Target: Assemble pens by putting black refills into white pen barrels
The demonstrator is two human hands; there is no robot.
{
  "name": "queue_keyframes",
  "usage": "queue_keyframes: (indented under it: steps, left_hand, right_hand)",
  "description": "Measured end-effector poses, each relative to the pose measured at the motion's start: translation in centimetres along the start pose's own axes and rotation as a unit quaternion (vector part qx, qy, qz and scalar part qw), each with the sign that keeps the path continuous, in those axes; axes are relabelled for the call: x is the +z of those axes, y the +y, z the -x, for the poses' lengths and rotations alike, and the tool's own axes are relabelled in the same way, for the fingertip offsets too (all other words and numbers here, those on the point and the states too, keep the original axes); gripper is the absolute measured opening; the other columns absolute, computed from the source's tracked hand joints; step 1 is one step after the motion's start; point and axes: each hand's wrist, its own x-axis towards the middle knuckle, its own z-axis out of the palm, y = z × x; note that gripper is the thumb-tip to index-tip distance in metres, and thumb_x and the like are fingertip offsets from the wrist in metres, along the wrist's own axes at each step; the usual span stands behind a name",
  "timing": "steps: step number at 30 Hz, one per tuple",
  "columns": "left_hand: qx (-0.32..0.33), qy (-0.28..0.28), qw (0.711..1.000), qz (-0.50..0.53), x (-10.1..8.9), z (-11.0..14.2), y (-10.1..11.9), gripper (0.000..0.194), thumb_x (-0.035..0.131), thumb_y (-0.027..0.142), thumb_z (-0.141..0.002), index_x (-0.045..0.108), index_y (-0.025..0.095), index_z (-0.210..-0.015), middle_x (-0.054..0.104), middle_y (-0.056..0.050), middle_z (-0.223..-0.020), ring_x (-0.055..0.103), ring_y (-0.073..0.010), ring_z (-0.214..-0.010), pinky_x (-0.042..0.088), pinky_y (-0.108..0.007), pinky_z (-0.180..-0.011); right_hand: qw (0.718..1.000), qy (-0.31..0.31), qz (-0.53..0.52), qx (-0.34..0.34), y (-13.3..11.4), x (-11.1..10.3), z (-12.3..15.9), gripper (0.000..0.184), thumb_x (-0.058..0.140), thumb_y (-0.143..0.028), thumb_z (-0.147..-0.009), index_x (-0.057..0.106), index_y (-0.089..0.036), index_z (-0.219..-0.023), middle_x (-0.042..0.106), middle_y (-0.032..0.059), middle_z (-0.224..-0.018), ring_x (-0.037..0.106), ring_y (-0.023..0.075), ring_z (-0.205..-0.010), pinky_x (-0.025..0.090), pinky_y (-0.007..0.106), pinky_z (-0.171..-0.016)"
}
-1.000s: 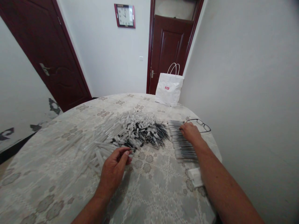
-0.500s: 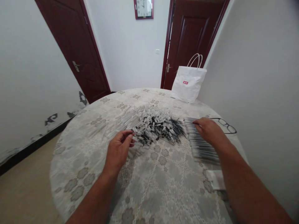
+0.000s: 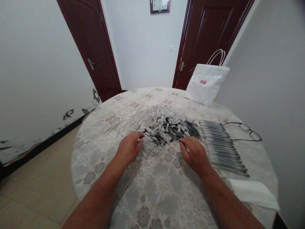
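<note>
A heap of pen parts lies on the table: clear pen barrels (image 3: 144,117), small white caps (image 3: 166,112) and dark, thin refills (image 3: 193,128). At the heap's left front edge is my left hand (image 3: 130,147), its fingers curled with the thumb close to them; what they hold, if anything, is hidden. My right hand (image 3: 194,152) is at the heap's right front edge. Its thumb and forefinger are pinched together by the dark tips, and I cannot make out what is between them. To its right, a row of grey pens (image 3: 222,146) lies side by side.
Black-framed glasses (image 3: 247,130) lie right of the row. A folded white sheet (image 3: 254,192) sits near the right front edge, and a white paper bag (image 3: 207,84) stands at the back right. A patterned cloth covers the round table (image 3: 152,184).
My right hand has moved left from the pen row to the front of the heap. My left hand stays by the barrels with its fingers turned further down. The camera view has swung left.
</note>
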Motion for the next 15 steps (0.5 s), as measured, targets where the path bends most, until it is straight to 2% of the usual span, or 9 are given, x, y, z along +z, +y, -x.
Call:
queue_keyframes:
  steps: [6,11,15]
  left_hand:
    - [0.049,0.0,0.999,-0.008,2.0,0.3,0.2,0.023,0.053,0.021,-0.091,0.067,0.021,-0.109,0.067,-0.009,-0.111,0.063,-0.0231,-0.104,0.048,-0.035,-0.092]
    - [0.096,-0.013,0.994,-0.042,2.3,-0.1,1.5,0.026,0.049,0.021,-0.094,0.067,0.023,-0.113,0.066,-0.01,-0.112,0.06,-0.0242,-0.108,0.046,-0.036,-0.097]
    - [0.092,-0.006,0.994,-0.059,2.0,-0.3,1.5,0.026,0.051,0.022,-0.093,0.067,0.022,-0.114,0.066,-0.011,-0.114,0.058,-0.0255,-0.108,0.046,-0.038,-0.096]
  right_hand:
    - [0.999,-0.034,-0.003,-0.002,0.9,1.2,0.2,0.018,0.05,-0.02,-0.097,0.068,-0.018,-0.101,0.069,0.0087,-0.095,0.06,0.0228,-0.092,0.048,0.037,-0.087]
    - [0.999,-0.042,-0.012,-0.013,0.1,0.7,0.0,0.019,0.049,-0.022,-0.098,0.067,-0.018,-0.102,0.068,0.0089,-0.095,0.06,0.0229,-0.092,0.048,0.037,-0.088]
    - [0.999,-0.046,-0.019,-0.022,-0.1,0.3,0.1,0.019,0.05,-0.022,-0.098,0.067,-0.018,-0.103,0.068,0.0091,-0.095,0.06,0.0231,-0.092,0.048,0.038,-0.088]
